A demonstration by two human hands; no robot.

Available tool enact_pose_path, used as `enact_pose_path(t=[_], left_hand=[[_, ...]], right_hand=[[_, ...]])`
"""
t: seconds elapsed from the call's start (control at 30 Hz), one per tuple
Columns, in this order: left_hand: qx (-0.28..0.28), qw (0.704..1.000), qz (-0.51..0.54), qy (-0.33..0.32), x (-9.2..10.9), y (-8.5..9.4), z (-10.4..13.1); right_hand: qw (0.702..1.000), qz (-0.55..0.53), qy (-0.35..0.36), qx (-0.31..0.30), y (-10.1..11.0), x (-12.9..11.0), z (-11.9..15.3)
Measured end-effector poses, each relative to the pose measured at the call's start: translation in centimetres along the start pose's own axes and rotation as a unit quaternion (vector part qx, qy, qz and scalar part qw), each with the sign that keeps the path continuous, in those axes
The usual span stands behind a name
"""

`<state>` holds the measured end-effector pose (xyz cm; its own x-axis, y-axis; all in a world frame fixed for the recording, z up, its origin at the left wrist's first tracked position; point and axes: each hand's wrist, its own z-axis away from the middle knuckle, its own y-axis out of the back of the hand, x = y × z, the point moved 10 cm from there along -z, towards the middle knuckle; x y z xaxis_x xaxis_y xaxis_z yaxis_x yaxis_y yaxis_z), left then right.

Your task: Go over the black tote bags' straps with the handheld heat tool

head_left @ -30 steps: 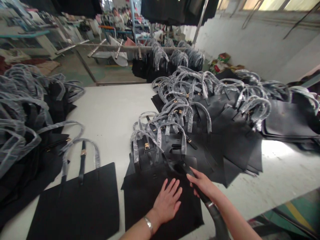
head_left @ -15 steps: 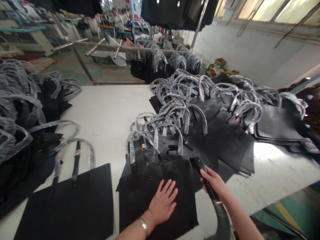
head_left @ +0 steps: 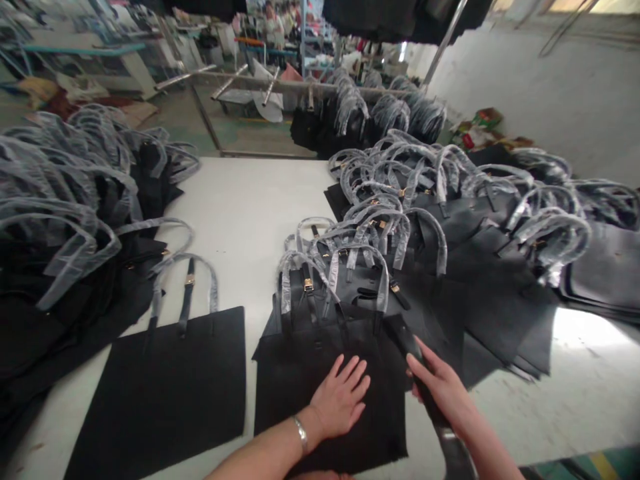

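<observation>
My left hand [head_left: 343, 397] lies flat, fingers spread, on the black tote bag panel [head_left: 285, 393] in front of me. A metal bracelet [head_left: 301, 437] circles that wrist. My right hand [head_left: 440, 380] is wrapped round a black vacuum nozzle [head_left: 400, 335], whose flat head rests at the panel's upper right corner. A thick black hose [head_left: 459, 460] runs from its lower end. Beyond the panel, bag handles [head_left: 383, 280] in clear plastic wrap stand up beside a strap with a gold buckle [head_left: 308, 285].
To the left lies another black tote bag [head_left: 185, 393] with upright handles. A heap of bags [head_left: 75, 267] fills the far left. More overlapping bags [head_left: 490, 287] cover the right side of the white table [head_left: 240, 200]. A metal rack [head_left: 205, 120] with hanging bags stands behind.
The view has turned slightly left, so the scene sits farther right. My left hand stays flat on the panel. The nozzle remains in my right hand near the same corner.
</observation>
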<state>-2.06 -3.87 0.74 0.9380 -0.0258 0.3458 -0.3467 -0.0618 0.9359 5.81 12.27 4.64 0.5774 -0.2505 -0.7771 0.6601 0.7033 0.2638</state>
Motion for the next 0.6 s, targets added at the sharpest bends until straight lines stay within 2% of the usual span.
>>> enact_pose_path(t=[0.1,0.17,0.23,0.33,0.4,0.47,0.6], left_hand=[[0.004,1.000,0.007,0.002,0.1,0.0,-0.1],[0.005,1.000,0.010,0.000,0.3,-0.2,-0.1],[0.006,1.000,0.012,-0.002,0.5,-0.3,-0.1],[0.012,1.000,0.007,0.001,0.5,-0.3,0.0],[0.018,1.000,0.003,0.002,0.4,-0.4,0.1],[0.016,1.000,0.007,0.005,0.4,-1.0,0.2],[0.007,1.000,0.017,0.008,0.4,-3.4,0.2]], right_hand=[[0.994,0.034,-0.026,-0.099,-4.6,1.7,1.4],[0.988,0.056,-0.032,-0.139,-7.4,2.0,1.0],[0.985,0.081,-0.028,-0.149,-9.2,1.3,-0.1],[0.990,0.115,0.032,-0.081,-9.4,-1.3,-1.7],[0.987,0.130,0.076,-0.049,-9.1,-2.6,-1.8],[0.983,0.142,0.083,-0.086,-9.9,-2.2,-1.0],[0.961,0.193,0.067,-0.188,-13.1,-0.1,0.7]])
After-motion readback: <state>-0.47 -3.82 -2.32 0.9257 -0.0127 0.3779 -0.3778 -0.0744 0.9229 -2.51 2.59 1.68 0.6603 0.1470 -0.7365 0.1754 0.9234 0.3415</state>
